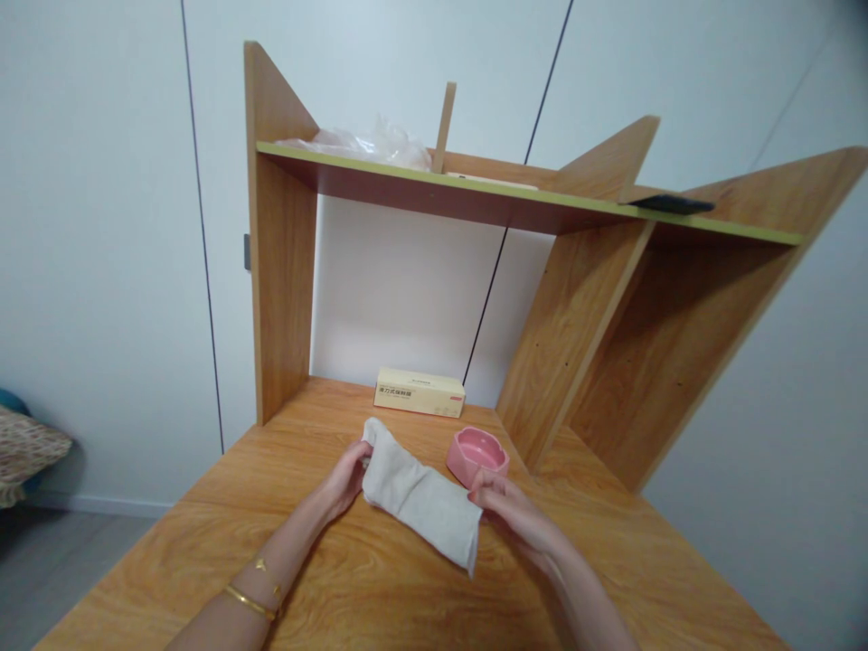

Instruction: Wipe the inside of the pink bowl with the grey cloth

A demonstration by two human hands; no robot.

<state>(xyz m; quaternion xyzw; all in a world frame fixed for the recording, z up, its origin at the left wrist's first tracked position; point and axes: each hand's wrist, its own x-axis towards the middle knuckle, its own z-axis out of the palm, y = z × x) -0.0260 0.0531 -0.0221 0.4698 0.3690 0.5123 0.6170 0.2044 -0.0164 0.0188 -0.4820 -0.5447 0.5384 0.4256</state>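
Note:
A folded off-white cloth (pixel 419 495) lies slantwise on the wooden desk (pixel 353 579), stretched between my two hands. My left hand (pixel 347 476) grips its far left end with the fingers closed on it. My right hand (pixel 500 506) pinches its near right end, where a corner of the cloth hangs down. Just beyond my right hand sits a pink flower-shaped bowl (pixel 476 454), apart from the cloth.
A long beige box (pixel 419 391) lies at the back of the desk. A wooden shelf unit (pixel 285 271) rises above, with a crumpled clear plastic bag (pixel 366 143) and a dark flat object (pixel 671 204) on top. White wall panels stand behind.

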